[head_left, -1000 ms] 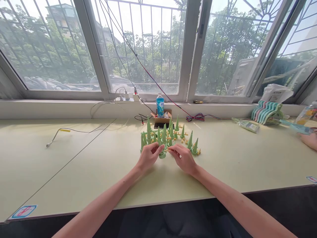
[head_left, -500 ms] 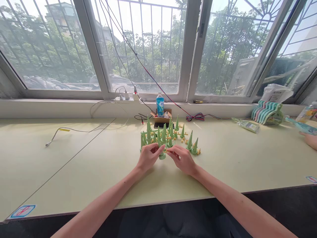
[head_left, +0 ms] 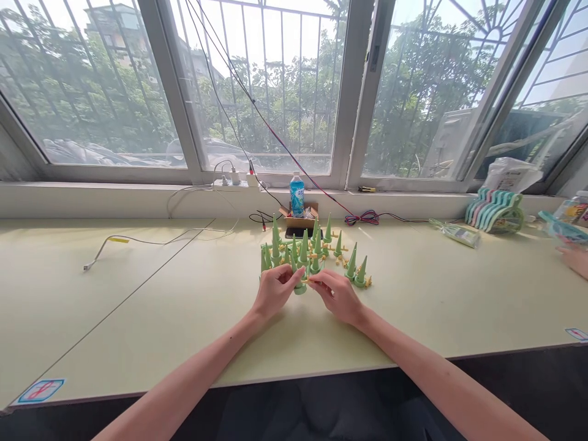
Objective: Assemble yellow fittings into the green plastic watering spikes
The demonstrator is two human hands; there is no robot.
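My left hand is closed on a green plant watering spike, holding it upright just above or on the table; fingers hide part of its cone. From the right, my right hand pinches a small yellow valve at the side of that spike. Whether the valve sits in the spike or only touches it I cannot tell. Behind my hands stands a group of similar green spikes, many with yellow valves sticking out. Two more spikes stand to the right of my right hand.
Behind the spikes are a small cardboard box, a blue bottle and a dark phone-like slab. A white cable lies left. Hangers and a packet lie right. Another person's hand shows at the right edge.
My hands keep nearly the same grip and place, with the spike shifted very slightly left. At the right edge, the other person's hand and the blue-green bag near it have moved a little.
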